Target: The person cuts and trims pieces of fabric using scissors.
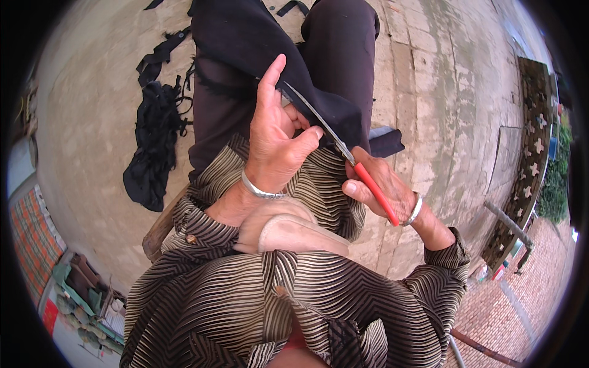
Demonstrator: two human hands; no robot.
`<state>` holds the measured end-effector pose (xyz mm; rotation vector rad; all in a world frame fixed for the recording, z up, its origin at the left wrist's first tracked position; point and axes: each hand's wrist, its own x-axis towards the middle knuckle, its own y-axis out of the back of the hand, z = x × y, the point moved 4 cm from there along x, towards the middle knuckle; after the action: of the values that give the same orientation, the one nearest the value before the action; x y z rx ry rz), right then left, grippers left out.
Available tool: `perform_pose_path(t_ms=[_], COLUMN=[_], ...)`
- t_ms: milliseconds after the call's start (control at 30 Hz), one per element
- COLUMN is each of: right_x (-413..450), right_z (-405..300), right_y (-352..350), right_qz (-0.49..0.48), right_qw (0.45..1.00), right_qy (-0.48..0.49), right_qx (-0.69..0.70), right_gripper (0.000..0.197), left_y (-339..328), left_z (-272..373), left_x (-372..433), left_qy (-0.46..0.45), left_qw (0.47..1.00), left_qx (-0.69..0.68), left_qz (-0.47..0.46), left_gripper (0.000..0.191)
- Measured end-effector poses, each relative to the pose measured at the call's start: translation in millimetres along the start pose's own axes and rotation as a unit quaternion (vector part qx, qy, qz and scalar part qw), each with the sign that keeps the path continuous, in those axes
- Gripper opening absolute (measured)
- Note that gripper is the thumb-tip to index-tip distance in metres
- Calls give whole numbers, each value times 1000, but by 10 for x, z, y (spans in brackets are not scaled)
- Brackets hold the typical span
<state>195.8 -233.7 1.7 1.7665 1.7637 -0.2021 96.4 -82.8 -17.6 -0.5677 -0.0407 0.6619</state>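
Observation:
A pair of scissors with a red handle grip (376, 195) is in my right hand (384, 181). Its metal blades (317, 117) point up and left along the edge of a black cloth (244, 41). That cloth is draped over my thighs, with a frayed edge on its left side. My left hand (280, 133) is at the cloth's lower edge, beside the blades. Its index finger points up and its thumb sticks out towards the scissors. The other fingers curl in at the cloth's edge; whether they grip it is hidden.
On the concrete floor (106, 115) to my left lies a heap of black cloth strips (152, 152), with another strip (161, 55) above it. A folded dark cloth piece (386, 142) is right of my leg. A wooden seat edge (163, 225) shows under me. Further right runs a perforated low wall (529, 170).

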Motion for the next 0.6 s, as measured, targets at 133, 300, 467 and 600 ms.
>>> perform_pose_path(t_ms=[133,300,467,600], right_x=[17,14,15,6], right_z=[-40,-39,-48,-54], right_y=[13,21,29,47], right_qz=[11,28,25,37], right_qw=[999,999,998,998], right_qy=[2,8,-39,-23], right_qx=[-45,-42,-38,-55], right_gripper=[58,57,55,53], left_y=[14,0,33,64], left_z=[-2,-2,3,93], left_x=[9,8,9,44], left_qy=[-9,4,-4,7], left_qw=[1000,1000,1000,999], left_qx=[-10,-15,-1,44], left_qz=[0,12,6,17], left_gripper=[91,94,89,77])
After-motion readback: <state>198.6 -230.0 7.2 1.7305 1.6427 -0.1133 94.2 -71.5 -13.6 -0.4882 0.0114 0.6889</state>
